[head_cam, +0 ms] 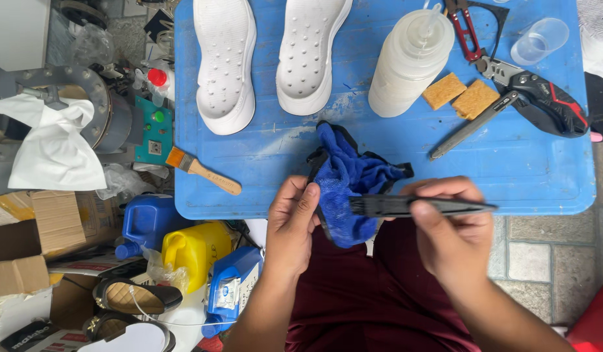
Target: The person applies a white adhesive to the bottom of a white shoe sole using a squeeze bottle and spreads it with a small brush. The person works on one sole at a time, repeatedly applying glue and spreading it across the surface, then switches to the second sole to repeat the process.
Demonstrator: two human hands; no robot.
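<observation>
Presently, head view only. Left hand (292,225), lower centre of frame: closed around the edge of a blue fabric shoe upper (346,186), thumb on top, pinning the piece at the near edge of the blue table top (393,150), probably to keep the fabric from shifting. Right hand (455,231), lower right of centre: closed on the handle of a black brush (419,206), held level, head end pointing left and touching or just over the blue fabric; bristle contact not clear from this angle.

Upper centre of frame: two white shoe soles (269,55) side by side on the table top, inner faces up, well apart from the hands. To their right: a translucent squeeze bottle (409,62) lying tilted, then two yellow sponge pieces (459,96) side by side. Upper right: red-handled snips (464,29), a clear plastic cup (539,40), a black and red folding tool (546,101) and a grey utility knife (471,125), all within reach but untouched.

Left edge of table: wooden-handled paint brush (200,169), overhanging slightly. Lower left, on the floor: blue jugs (148,221) and a yellow jug (196,251), cardboard boxes (41,228) and black flat shoes (132,296). Upper left: white cloth (50,143) draped over a metal machine part.
</observation>
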